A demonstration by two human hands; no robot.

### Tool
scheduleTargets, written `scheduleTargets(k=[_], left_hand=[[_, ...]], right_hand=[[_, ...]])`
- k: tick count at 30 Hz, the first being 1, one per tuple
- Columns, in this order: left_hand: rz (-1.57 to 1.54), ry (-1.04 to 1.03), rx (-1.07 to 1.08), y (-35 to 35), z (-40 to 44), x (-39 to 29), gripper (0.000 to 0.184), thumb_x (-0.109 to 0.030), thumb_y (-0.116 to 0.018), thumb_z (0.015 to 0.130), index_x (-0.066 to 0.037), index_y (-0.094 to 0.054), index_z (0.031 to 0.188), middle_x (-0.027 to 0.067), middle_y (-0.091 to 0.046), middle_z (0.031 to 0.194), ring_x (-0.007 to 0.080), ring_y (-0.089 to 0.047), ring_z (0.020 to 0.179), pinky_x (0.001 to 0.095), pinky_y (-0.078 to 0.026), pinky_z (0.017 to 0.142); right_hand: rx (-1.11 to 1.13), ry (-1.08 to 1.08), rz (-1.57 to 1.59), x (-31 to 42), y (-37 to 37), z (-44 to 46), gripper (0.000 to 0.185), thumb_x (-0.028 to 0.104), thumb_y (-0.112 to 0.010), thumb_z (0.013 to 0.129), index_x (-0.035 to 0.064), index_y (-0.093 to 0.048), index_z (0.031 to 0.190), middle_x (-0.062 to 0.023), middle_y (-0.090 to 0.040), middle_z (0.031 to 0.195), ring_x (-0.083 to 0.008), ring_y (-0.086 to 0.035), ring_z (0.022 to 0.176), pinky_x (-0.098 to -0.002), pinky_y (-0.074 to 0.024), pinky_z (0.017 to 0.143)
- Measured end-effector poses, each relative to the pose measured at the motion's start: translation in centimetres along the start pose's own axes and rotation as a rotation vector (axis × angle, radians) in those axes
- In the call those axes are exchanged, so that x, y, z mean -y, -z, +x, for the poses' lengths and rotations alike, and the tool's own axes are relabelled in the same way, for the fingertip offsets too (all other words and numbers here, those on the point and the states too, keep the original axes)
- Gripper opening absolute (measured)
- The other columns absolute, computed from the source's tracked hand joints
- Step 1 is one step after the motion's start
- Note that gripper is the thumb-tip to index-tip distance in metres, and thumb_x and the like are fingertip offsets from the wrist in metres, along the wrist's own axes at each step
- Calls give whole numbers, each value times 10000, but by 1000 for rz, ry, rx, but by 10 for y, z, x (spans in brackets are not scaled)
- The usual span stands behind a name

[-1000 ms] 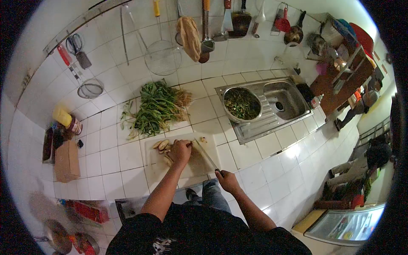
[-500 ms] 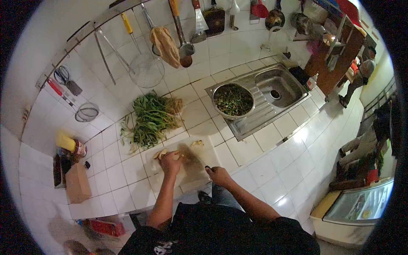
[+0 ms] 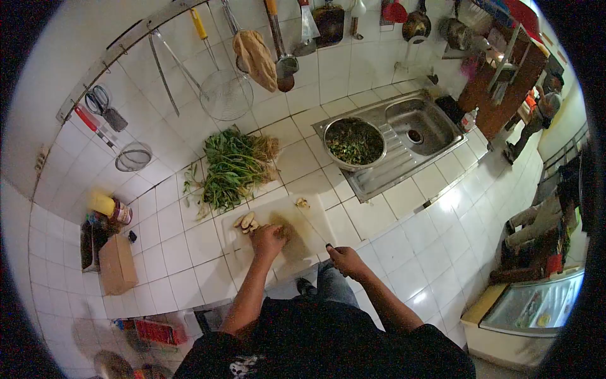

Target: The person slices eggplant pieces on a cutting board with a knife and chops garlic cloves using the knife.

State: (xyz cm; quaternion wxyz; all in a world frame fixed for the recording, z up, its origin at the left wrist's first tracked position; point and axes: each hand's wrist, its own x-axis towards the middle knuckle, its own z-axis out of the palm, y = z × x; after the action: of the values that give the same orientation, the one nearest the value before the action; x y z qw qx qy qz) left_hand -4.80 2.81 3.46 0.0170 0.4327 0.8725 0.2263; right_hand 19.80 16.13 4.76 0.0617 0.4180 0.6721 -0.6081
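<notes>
A white cutting board (image 3: pixel 309 246) lies on the tiled counter at the near edge. My left hand (image 3: pixel 268 240) is closed over the board; what its fingers hold is too small to make out. Pale, elongated pieces (image 3: pixel 246 222) rest just beyond it, and a few small scraps (image 3: pixel 302 203) sit near the board's far edge. To the right, my right hand (image 3: pixel 346 260) is wrapped round the dark handle of a knife (image 3: pixel 329 246). Its blade is thin and hard to see, pointing up and left over the board.
Leafy greens with roots (image 3: pixel 233 167) lie behind the board. A metal bowl of chopped greens (image 3: pixel 354 142) stands on the drainboard of the sink (image 3: pixel 423 126). A cardboard box (image 3: pixel 118 265) is at the left. Utensils hang on the wall. Another person (image 3: pixel 543 114) is at the far right.
The view has tilted and shifted. My left hand, over the pale pieces half a second ago, is now to their right. The knife has stayed in my right hand.
</notes>
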Motion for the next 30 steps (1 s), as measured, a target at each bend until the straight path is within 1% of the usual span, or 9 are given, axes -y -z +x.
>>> scheduleTargets(k=[3, 5, 11, 14, 18, 20, 24, 27, 30], left_hand=[[9, -22, -42, -2, 4, -3, 277, -323, -773, 710, -130, -740, 905, 107, -707, 852, 311, -667, 836, 441, -499, 771], [-41, 21, 32, -3, 7, -3, 263, -313, -761, 719, -125, -740, 902, 120, -704, 858, 332, -664, 830, 444, -510, 762], [-52, 35, 40, -12, 8, 1, 271, -276, -745, 724, -123, -742, 949, 133, -701, 913, 332, -652, 886, 440, -518, 789], [-146, 63, 53, -43, 14, 20, 289, -261, -736, 722, -106, -734, 966, 145, -693, 970, 334, -642, 924, 449, -517, 801], [-75, -17, -21, -1, 19, -21, 309, -231, -741, 698, -88, -727, 971, 154, -683, 971, 347, -636, 935, 467, -513, 814], [-153, 158, 13, 7, 21, -32, 314, -185, -740, 684, -81, -720, 980, 158, -674, 960, 352, -636, 919, 461, -512, 831], [-112, 141, 24, -16, 17, -21, 314, -145, -730, 681, -73, -715, 986, 165, -667, 972, 355, -639, 912, 447, -513, 835], [-141, 48, 88, -38, 25, -8, 286, -134, -715, 697, -69, -714, 975, 169, -665, 983, 349, -643, 922, 429, -518, 829], [-172, -16, -27, -46, 26, -3, 255, -125, -713, 703, -71, -728, 951, 175, -671, 958, 346, -651, 912, 429, -524, 811]], right_hand=[[1, 17, 40, 0, -6, -7, 568, 551, -513, 943, 10, -634, 817, -27, -511, 601, -123, -458, 464, -307, -384, 420], [-20, -16, 22, 1, -12, -8, 576, 548, -514, 944, -1, -640, 829, -30, -517, 604, -126, -470, 472, -308, -391, 426], [-6, -44, -2, 14, -12, -21, 591, 547, -519, 942, -23, -651, 862, -39, -539, 615, -137, -497, 496, -315, -416, 452], [-34, 22, -40, 1, -15, -13, 590, 547, -524, 938, -25, -654, 874, -53, -556, 629, -145, -510, 507, -322, -428, 462], [-33, 25, -66, 4, -13, -15, 596, 545, -533, 932, -38, -656, 907, -73, -571, 645, -154, -521, 512, -328, -439, 474], [-42, 38, -48, 8, -11, -20, 612, 550, -533, 927, -49, -655, 931, -91, -586, 658, -166, -544, 530, -340, -462, 497], [-30, 5, -88, -1, -12, -16, 629, 560, -525, 927, -55, -652, 950, -100, -594, 669, -176, -565, 551, -350, -481, 519], [-46, 21, -114, -7, -10, -14, 637, 568, -521, 925, -54, -650, 970, -110, -604, 687, -188, -581, 570, -357, -493, 530], [-43, 36, -127, -9, -12, -14, 636, 571, -526, 922, -50, -651, 985, -115, -607, 700, -195, -582, 571, -358, -491, 529]])
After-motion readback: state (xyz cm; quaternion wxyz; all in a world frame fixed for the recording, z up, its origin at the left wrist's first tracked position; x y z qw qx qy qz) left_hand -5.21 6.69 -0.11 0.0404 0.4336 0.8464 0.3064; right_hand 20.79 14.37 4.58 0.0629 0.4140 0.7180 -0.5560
